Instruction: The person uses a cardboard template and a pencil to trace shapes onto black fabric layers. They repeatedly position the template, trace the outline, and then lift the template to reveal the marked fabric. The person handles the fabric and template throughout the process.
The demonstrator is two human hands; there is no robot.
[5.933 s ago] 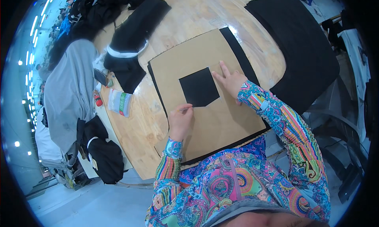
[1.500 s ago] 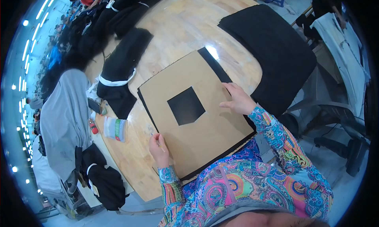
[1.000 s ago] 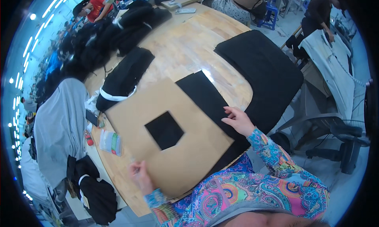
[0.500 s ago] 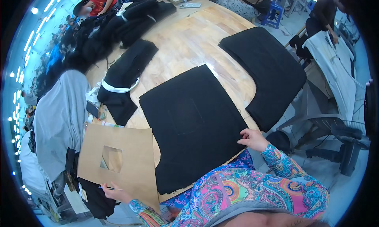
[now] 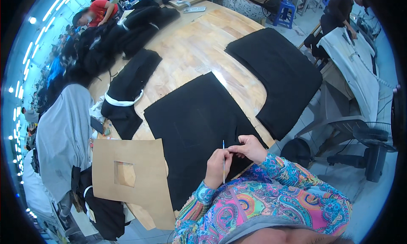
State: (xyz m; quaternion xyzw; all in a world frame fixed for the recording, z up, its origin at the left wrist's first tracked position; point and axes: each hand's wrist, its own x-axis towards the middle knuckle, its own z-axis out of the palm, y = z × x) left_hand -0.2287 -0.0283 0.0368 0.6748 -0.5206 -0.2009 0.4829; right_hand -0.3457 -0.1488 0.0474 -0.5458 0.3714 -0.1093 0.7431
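Observation:
A stack of black cut fabric (image 5: 190, 116) lies in front of me on the wooden table, faint rectangular marks on its upper face. My left hand (image 5: 217, 166) is closed round a thin pen (image 5: 224, 167) with a blue tip, held upright over the fabric's near part. Beside it my right hand (image 5: 251, 149) pinches the black fabric near its right edge, where the cloth is creased; the fingertips of both hands meet. A brown cardboard template (image 5: 146, 163) with a cut-out window lies left of the fabric, partly past the table edge.
More black fabric (image 5: 277, 74) lies at the right, and a black bundle tied with a white strip (image 5: 125, 102) at the left. A phone (image 5: 96, 124) sits near grey cloth (image 5: 63, 138). A fan (image 5: 373, 146) stands right; other people work beyond the table (image 5: 190, 44).
My left hand has come from the cardboard template across to my right hand, bringing the pen. My right hand has moved slightly left and creased the fabric. The template has turned a little.

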